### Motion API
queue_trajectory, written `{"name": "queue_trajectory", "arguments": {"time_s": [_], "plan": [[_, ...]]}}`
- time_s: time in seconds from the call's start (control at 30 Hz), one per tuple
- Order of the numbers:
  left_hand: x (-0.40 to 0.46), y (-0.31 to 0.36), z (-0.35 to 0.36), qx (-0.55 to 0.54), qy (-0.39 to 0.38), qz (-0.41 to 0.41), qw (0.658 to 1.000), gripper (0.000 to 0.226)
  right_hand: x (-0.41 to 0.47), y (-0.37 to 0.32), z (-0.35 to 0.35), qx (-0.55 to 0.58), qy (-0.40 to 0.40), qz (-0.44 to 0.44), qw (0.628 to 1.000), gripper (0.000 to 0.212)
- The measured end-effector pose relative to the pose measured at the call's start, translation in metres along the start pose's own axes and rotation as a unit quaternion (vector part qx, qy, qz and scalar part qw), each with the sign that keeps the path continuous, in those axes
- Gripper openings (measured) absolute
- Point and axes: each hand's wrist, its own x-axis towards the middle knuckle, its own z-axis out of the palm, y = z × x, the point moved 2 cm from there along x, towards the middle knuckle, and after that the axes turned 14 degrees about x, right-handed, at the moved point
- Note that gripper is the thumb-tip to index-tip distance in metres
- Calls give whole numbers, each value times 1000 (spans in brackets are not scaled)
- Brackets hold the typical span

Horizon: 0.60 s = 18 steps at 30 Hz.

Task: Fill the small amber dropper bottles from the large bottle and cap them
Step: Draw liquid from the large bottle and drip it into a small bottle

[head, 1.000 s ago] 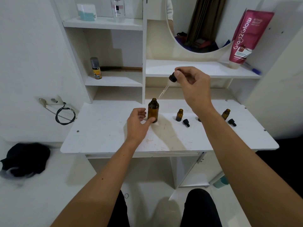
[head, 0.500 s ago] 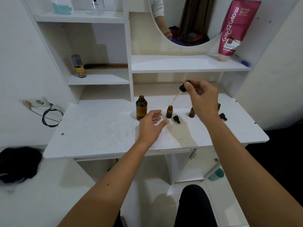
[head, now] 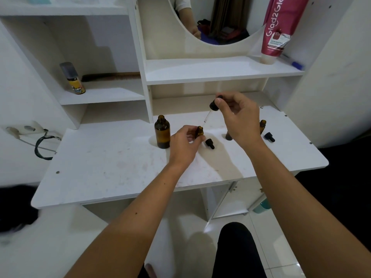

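Observation:
The large amber bottle [head: 162, 133] stands open on the white desk [head: 112, 165]. Just right of it, my left hand [head: 185, 144] pinches a small amber bottle [head: 200, 131] that stands upright. My right hand [head: 237, 117] holds the large dropper [head: 211, 109] by its black bulb, and the glass tip points down at the small bottle's mouth. A black dropper cap [head: 209, 143] lies beside that bottle. A second small bottle [head: 228, 136] is mostly hidden behind my right hand. A third small bottle [head: 262, 126] stands farther right, with another cap [head: 269, 137] next to it.
A yellow spray can [head: 73, 80] and a comb [head: 112, 76] sit on the left shelf. A pink tube [head: 278, 27] leans on the upper shelf beside a blue pen [head: 293, 62]. A wall socket with a black cable [head: 43, 146] is at the left.
My left hand left the large bottle, moved right and took hold of the small bottle. My right hand carried the dropper down and right, over that small bottle.

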Motion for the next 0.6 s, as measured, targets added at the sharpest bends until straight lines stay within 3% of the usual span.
{"name": "queue_trajectory", "arguments": {"time_s": [0.33, 0.6], "plan": [[2, -4, -1, 7, -14, 15, 1000, 30, -6, 24, 20, -64, -58, 1, 996, 14], [3, -6, 0, 5, -16, 18, 1000, 33, -2, 22, 22, -73, -46, 15, 996, 5]]}}
